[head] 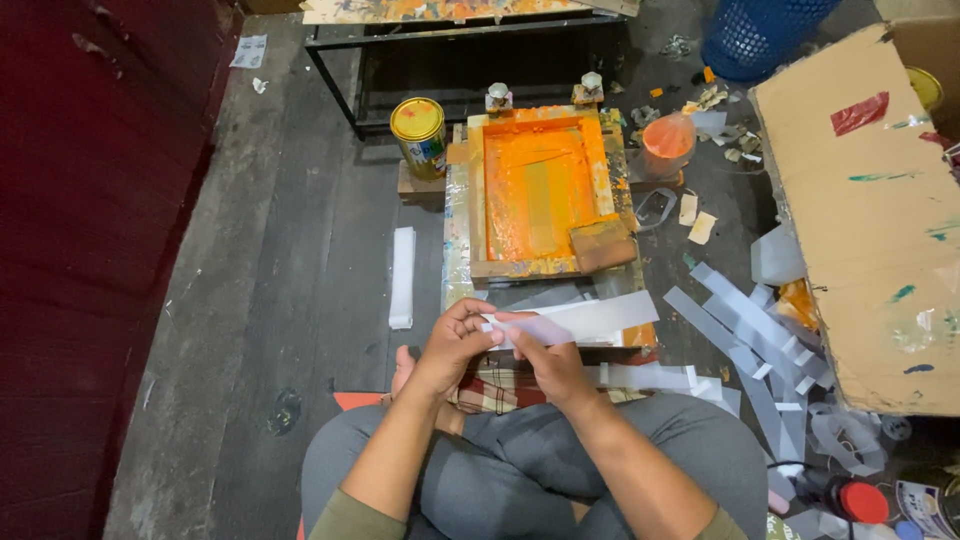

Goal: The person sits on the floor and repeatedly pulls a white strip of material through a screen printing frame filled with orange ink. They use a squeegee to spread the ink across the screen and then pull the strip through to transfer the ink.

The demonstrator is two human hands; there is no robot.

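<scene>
Above my crossed legs, just before the orange-stained printing frame [540, 190], my left hand [452, 345] and right hand [548, 362] pinch a long, pale, translucent strip [590, 320], fingers closed on its near end; it runs left to right, its far end tilted slightly upward.

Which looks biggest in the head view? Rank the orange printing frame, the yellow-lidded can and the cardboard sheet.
1. cardboard sheet, though it lies nearer the camera
2. orange printing frame
3. yellow-lidded can, plainly smallest

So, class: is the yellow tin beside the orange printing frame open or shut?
Shut. The yellow tin stands upright on the floor with its round lid seated flat on top; no contents show.
</scene>
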